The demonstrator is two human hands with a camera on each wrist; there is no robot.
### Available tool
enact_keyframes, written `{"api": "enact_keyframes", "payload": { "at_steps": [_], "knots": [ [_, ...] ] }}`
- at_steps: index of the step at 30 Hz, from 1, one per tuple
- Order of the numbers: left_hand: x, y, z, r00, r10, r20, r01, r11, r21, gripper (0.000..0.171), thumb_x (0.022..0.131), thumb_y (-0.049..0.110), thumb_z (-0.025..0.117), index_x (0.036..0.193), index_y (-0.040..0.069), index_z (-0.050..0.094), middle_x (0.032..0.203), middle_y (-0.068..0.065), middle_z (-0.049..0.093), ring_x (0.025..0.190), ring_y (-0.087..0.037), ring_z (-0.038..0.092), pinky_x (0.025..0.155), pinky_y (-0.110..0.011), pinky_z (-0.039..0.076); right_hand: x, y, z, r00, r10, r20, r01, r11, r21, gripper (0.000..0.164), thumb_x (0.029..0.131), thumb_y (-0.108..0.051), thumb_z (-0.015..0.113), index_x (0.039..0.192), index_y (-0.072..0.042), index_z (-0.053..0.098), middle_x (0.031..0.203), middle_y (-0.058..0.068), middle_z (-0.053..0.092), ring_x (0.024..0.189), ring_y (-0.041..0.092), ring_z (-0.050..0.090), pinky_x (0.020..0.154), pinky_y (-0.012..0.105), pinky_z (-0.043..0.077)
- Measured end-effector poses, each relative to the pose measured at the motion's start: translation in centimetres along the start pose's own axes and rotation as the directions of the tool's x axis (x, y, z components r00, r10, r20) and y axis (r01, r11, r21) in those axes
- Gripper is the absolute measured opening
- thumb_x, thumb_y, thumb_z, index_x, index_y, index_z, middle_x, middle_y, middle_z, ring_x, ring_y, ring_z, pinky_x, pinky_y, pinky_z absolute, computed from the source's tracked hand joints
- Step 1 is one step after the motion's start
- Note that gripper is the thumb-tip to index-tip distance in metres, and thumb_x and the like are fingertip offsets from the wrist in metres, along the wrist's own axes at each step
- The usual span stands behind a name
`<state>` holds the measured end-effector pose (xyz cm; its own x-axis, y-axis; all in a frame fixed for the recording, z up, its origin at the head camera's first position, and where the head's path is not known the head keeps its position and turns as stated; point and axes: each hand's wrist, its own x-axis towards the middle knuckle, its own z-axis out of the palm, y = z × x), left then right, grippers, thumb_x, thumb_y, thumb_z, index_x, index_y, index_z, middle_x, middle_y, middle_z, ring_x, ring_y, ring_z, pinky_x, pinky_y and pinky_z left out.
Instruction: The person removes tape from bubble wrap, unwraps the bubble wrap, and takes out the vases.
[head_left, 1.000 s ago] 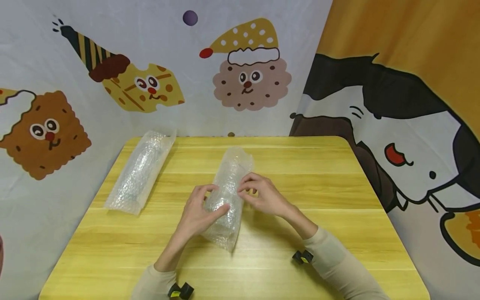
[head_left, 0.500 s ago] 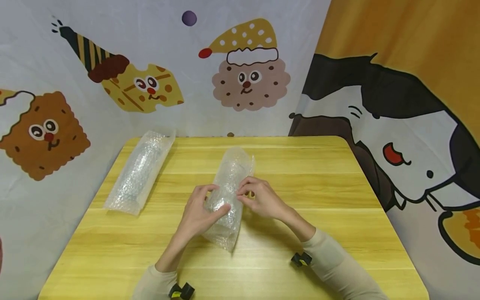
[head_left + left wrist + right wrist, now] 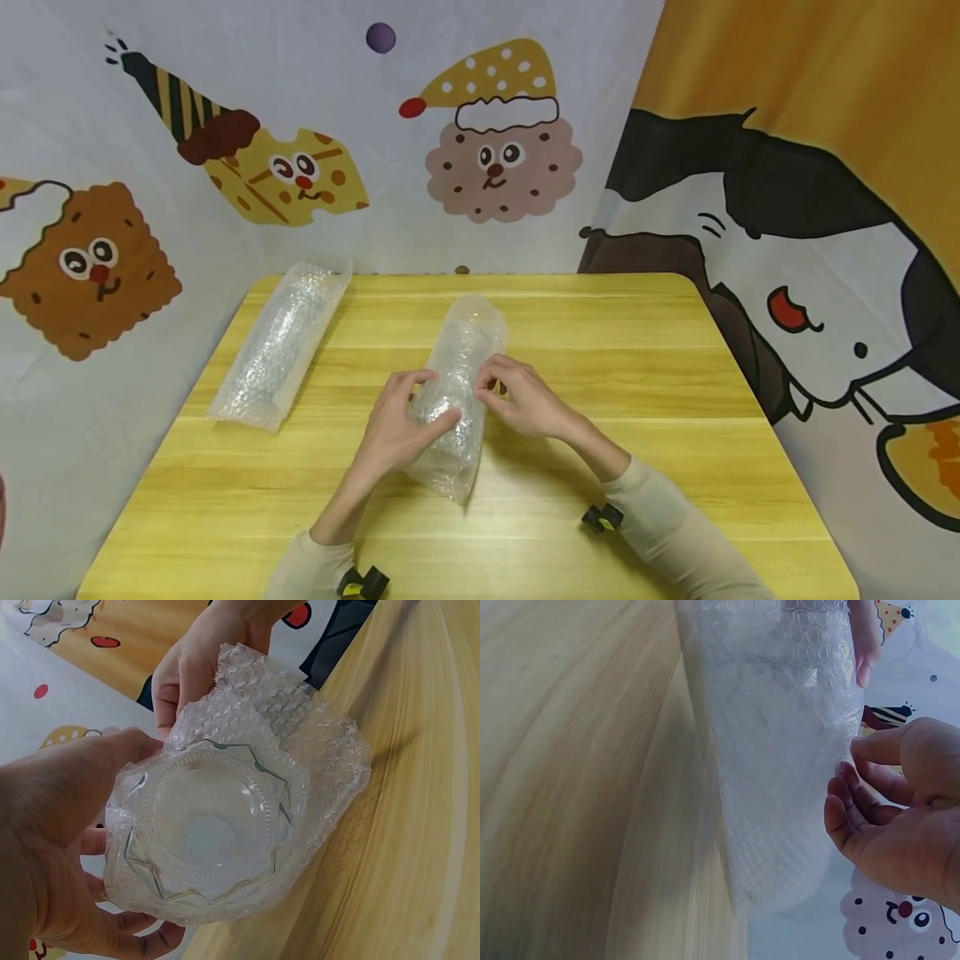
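A long bundle of bubble wrap (image 3: 457,350) lies on the table in front of me. Through its end, the left wrist view shows a clear glass piece (image 3: 210,814) with a round ribbed base and a zigzag outline. My left hand (image 3: 393,423) grips the bundle's near half, thumb on top and fingers along the left side. My right hand (image 3: 525,397) pinches the wrap at the bundle's right side, thumb against fingertips, as the right wrist view (image 3: 907,806) shows up close.
A second bubble-wrapped bundle (image 3: 281,346) lies at the table's left side, reaching the back edge. The wooden table (image 3: 637,367) has rounded back corners. A cartoon-printed cloth (image 3: 315,50) hangs behind it.
My right hand has slid slightly toward me along the bundle's side. A wrap corner standing out at the far right edge now lies flatter. The left hand stays in place.
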<state>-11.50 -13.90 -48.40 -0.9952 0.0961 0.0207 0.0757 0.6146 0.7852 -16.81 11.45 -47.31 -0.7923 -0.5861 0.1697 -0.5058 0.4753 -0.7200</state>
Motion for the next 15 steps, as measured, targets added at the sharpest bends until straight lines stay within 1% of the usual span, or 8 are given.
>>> {"api": "enact_keyframes", "payload": {
  "at_steps": [3, 6, 10, 15],
  "knots": [
    [0.04, -0.10, 0.00, 1.000, -0.002, -0.001, 0.002, 1.000, -0.005, 0.072, 0.093, 0.053, 0.090, 0.151, 0.019, 0.066, 0.158, -0.014, 0.060, 0.131, -0.035, 0.062, 0.100, -0.056, 0.061, 0.05, 0.07, -0.03, 1.000, 0.001, 0.010, -0.001, 1.000, 0.004, 0.005, 0.111, -0.015, 0.070, 0.109, -0.011, 0.074, 0.114, 0.002, 0.074, 0.103, 0.013, 0.067, 0.093, 0.025, 0.062],
    [0.07, -0.18, 0.00, 1.000, -0.003, -0.003, 0.003, 1.000, -0.010, 0.072, 0.092, 0.054, 0.090, 0.151, 0.019, 0.066, 0.159, -0.014, 0.060, 0.131, -0.035, 0.062, 0.101, -0.057, 0.061, 0.07, 0.22, -0.05, 1.000, -0.011, 0.016, 0.011, 1.000, 0.006, 0.008, 0.112, -0.016, 0.069, 0.110, -0.010, 0.073, 0.115, 0.003, 0.074, 0.103, 0.014, 0.068, 0.093, 0.024, 0.062],
    [0.06, -0.28, 0.02, 1.000, -0.006, -0.003, 0.006, 1.000, -0.008, 0.073, 0.093, 0.054, 0.090, 0.152, 0.019, 0.065, 0.160, -0.014, 0.059, 0.131, -0.036, 0.062, 0.101, -0.058, 0.061, 0.06, 0.37, -0.11, 0.999, -0.029, 0.023, 0.028, 0.999, 0.014, 0.007, 0.112, -0.015, 0.068, 0.110, -0.010, 0.072, 0.115, 0.004, 0.073, 0.105, 0.015, 0.069, 0.093, 0.025, 0.062],
    [0.06, -0.42, -0.18, 1.000, -0.013, 0.008, 0.014, 1.000, -0.017, 0.073, 0.094, 0.053, 0.089, 0.153, 0.018, 0.064, 0.161, -0.016, 0.058, 0.132, -0.037, 0.063, 0.101, -0.058, 0.062, 0.01, 0.51, -0.41, 0.998, -0.038, 0.044, 0.037, 0.999, 0.032, 0.005, 0.112, -0.013, 0.068, 0.109, -0.012, 0.071, 0.115, 0.001, 0.072, 0.105, 0.013, 0.067, 0.093, 0.026, 0.062]
  ]
}}
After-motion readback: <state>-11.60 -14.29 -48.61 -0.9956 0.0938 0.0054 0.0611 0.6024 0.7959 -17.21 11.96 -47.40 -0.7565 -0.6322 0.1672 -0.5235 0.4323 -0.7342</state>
